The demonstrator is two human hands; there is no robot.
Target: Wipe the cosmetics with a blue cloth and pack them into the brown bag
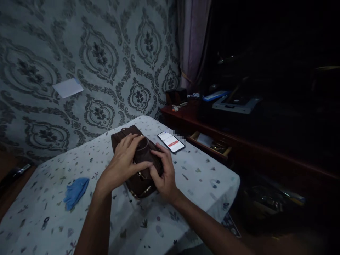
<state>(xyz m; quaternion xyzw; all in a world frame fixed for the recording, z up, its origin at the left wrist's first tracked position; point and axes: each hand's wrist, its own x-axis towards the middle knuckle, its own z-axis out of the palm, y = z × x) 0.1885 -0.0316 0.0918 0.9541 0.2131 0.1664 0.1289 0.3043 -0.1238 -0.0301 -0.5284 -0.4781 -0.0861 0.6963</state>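
Observation:
A dark brown bag (pixel 142 182) with gold-toned zips lies on the patterned white tablecloth, tilted away from me. My left hand (pixel 124 163) reaches over its left side, fingers bent across the top and thumb pressing its middle. On the right side, my right hand (pixel 164 172) grips the bag, its thumb close to the left thumb. Both hands cover part of the bag, so what lies beneath the fingertips is hidden. Just beyond my right hand lies a lit phone (pixel 173 143), screen up. A crumpled blue glove or cloth (pixel 76 193) rests to the left.
The bed-like surface with its white cloth (pixel 202 184) ends at a rounded right edge. Beside it stands a dark red desk (pixel 183 115) with an open drawer (pixel 211 144). Small dark boxes (pixel 176 95) sit on the desk. Patterned wallpaper rises behind, and the right side is very dark.

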